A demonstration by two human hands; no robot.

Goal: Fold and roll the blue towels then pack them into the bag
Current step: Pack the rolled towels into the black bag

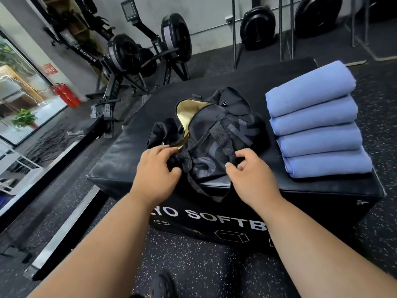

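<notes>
"SOFTB" lettering marks the box (pixel 214 214) where left hand (pixel 155 168) and right hand (pixel 250 176) each pinch the bag (pixel 214 134).

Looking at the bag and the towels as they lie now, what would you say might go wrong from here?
The bag is limp and its opening only partly spread, so a towel may snag on the rim. The four blue towels sit close to the soft box's right edge; tugging the bag with the left hand and right hand might nudge them off.
</notes>
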